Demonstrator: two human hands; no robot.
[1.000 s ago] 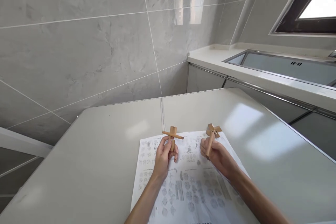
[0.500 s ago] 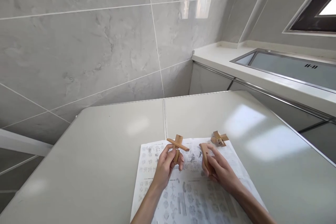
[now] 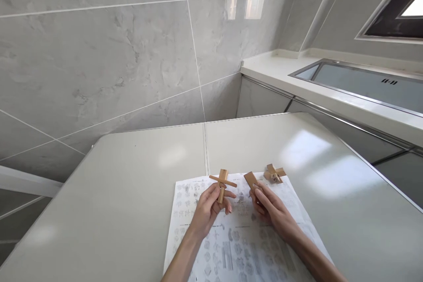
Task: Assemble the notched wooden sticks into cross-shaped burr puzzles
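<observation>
Two crossed wooden puzzle pieces (image 3: pixel 223 177) are pinched in my left hand (image 3: pixel 209 205), one lying across the other above the fingertips. My right hand (image 3: pixel 269 205) grips a single wooden puzzle piece (image 3: pixel 251 179), whose flat upper end sticks up and leans left; its lower part is hidden by the fingers. A gap separates the two hands. Just beyond the right hand, an interlocked wooden puzzle piece cluster (image 3: pixel 275 174) with a dark mark rests at the sheet's upper right corner. Under both hands lies a printed instruction sheet (image 3: pixel 228 238) with small diagrams.
The sheet lies on a pale, glossy table (image 3: pixel 132 194) with a seam down its middle. A grey tiled wall (image 3: pixel 99 61) rises behind it. To the right stand a counter (image 3: pixel 264 69) and an inset sink (image 3: pixel 360 80).
The piece in my right hand has turned, its top now tilting left with the flat face showing. In my left hand the crossed pieces have tilted slightly. The cluster stays put.
</observation>
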